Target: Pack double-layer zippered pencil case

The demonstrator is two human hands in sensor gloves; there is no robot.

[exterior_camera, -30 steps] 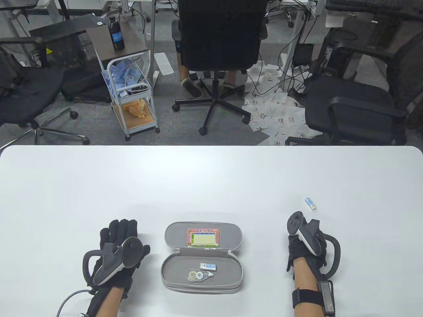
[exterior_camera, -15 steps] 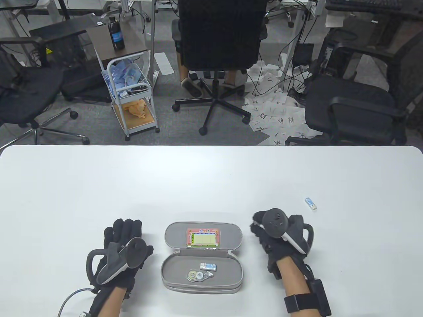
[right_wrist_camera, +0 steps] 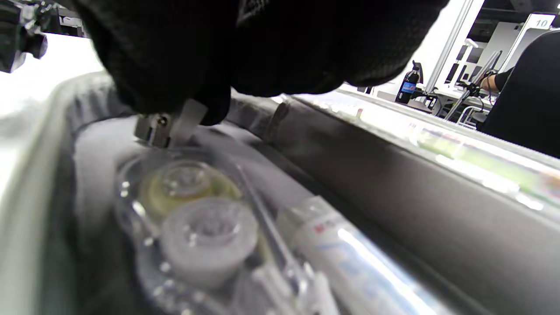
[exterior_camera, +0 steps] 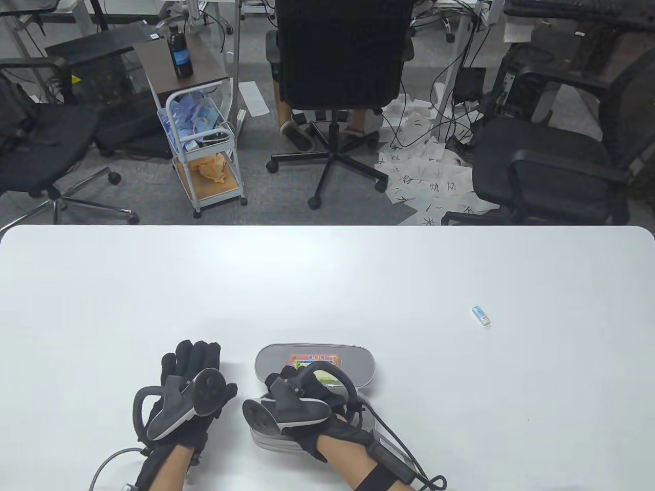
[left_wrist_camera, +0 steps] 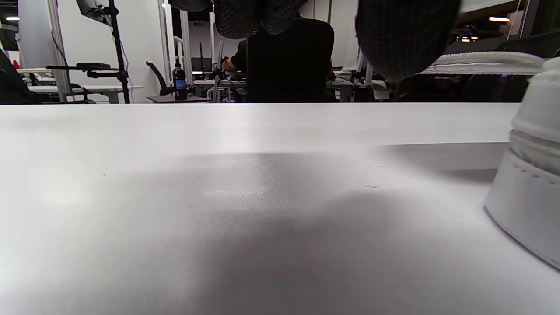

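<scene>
The grey zippered pencil case (exterior_camera: 358, 358) lies open near the table's front edge, its lid with a colourful card flat behind. My right hand (exterior_camera: 279, 382) reaches across the case's lower tray from the right. In the right wrist view its fingertips (right_wrist_camera: 205, 105) pinch a small metal zipper pull (right_wrist_camera: 164, 127) at the tray's left end. A clear correction tape (right_wrist_camera: 192, 218) and a small eraser (right_wrist_camera: 350, 267) lie in the tray. My left hand (exterior_camera: 192, 365) rests flat and empty on the table, left of the case. The case's side (left_wrist_camera: 529, 205) shows in the left wrist view.
A small white and blue eraser (exterior_camera: 481, 315) lies alone on the white table (exterior_camera: 327, 276) to the far right. Office chairs and a cart stand beyond the table's far edge.
My right hand has swung from the table's right side leftward onto the open case and has taken hold of the zipper pull. My left hand has barely moved.
</scene>
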